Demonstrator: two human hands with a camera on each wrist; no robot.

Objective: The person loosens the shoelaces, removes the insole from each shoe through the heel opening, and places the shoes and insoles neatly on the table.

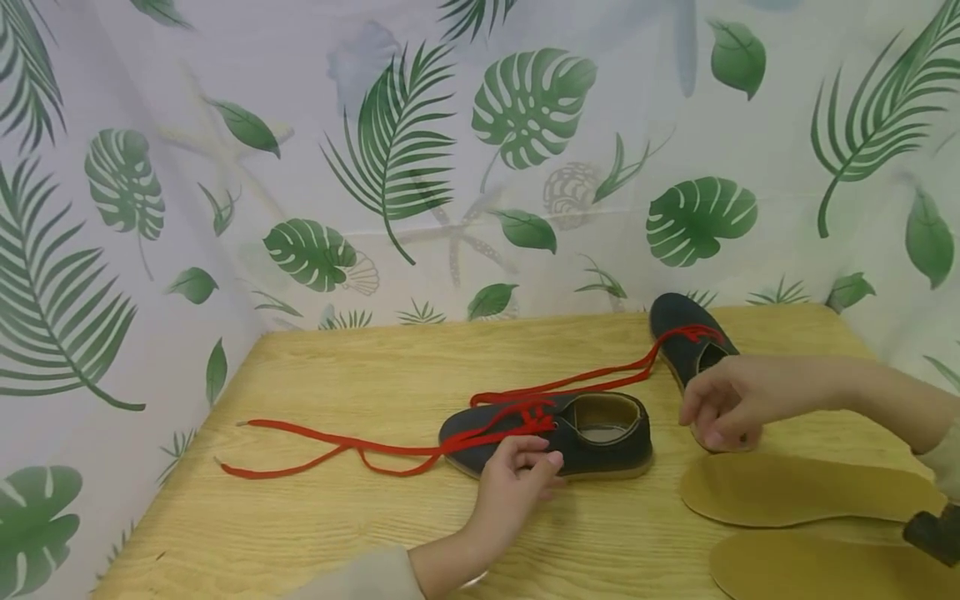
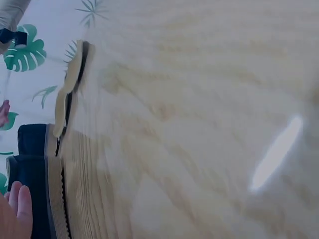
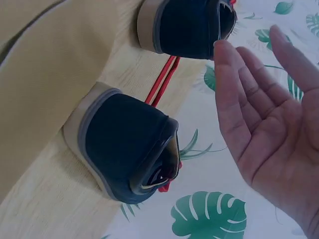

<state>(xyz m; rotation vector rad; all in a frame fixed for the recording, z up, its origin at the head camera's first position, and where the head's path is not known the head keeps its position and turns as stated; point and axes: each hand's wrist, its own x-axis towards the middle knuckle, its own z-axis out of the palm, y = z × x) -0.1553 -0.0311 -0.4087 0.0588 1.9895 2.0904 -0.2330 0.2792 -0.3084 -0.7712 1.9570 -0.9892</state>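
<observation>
A navy shoe (image 1: 607,457) with red laces lies mid-table, toe to the left. My left hand (image 1: 510,483) is at its near side, fingers loosely bent and nothing seen in them; whether they touch the shoe I cannot tell. Farther right and back, a matching shoe (image 1: 675,321) has its heel end partly hidden behind my right hand (image 1: 738,396). That hand holds nothing; its fingers look relaxed, palm visible, in the right wrist view, where both shoes, one of them the lower shoe (image 3: 124,142), show from the heel end.
Two tan insoles (image 1: 810,490) lie at the near right, one in front of the other. Long red laces (image 1: 300,431) trail left from the middle shoe; the other shoe's laces (image 1: 570,382) run behind it. A leaf-printed cloth (image 1: 420,275) rises along the wooden table's (image 1: 337,533) back edge.
</observation>
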